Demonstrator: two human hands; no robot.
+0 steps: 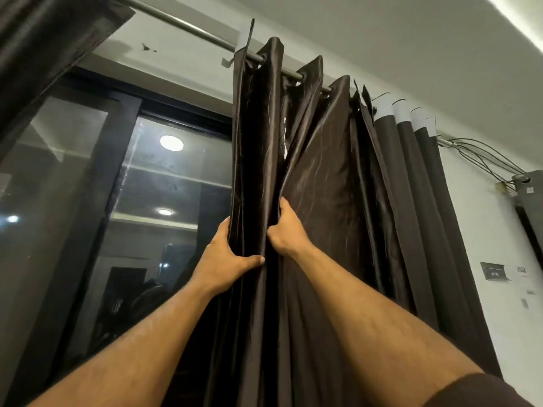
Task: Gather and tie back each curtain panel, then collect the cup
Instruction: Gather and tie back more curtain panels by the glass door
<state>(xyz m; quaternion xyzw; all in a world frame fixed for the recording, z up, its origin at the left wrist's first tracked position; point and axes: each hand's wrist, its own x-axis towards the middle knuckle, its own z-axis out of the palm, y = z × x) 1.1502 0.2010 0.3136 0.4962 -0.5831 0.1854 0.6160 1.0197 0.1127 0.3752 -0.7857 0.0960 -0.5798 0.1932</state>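
**A:** Where is the curtain, and who has it?

**B:** The shiny brown curtain (pixel 317 177) hangs by its rings from the rod (pixel 182 23), bunched into deep folds right of the window (pixel 117 201). Both hands are on it, at the same height and close together. The left hand (pixel 226 254) grips the leading edge: fingers curled behind the outermost fold, thumb pressed across the front. The right hand (pixel 286 230) is just beside it, fingers dug into the next fold and closed on the cloth.

**A:** How do the edges lie?

**B:** The free edge runs almost straight down from the rod, through the left hand. Its top corner stands up above the rod, next to a white bracket (pixel 238 39). On the far side, the curtain's folds press against a matte grey curtain (pixel 417 201), which hangs behind it, closer to the wall (pixel 484 230).

**A:** Any room to move?

**B:** Left of the free edge the glass is uncovered, and a long stretch of rod is bare up to another dark curtain (pixel 44 54) in the upper left corner. To the right it is tight: grey pleats, then wires (pixel 482 157) and a grey box (pixel 529 189) on the wall.

**A:** And the cup?

**B:** I cannot see it from here.
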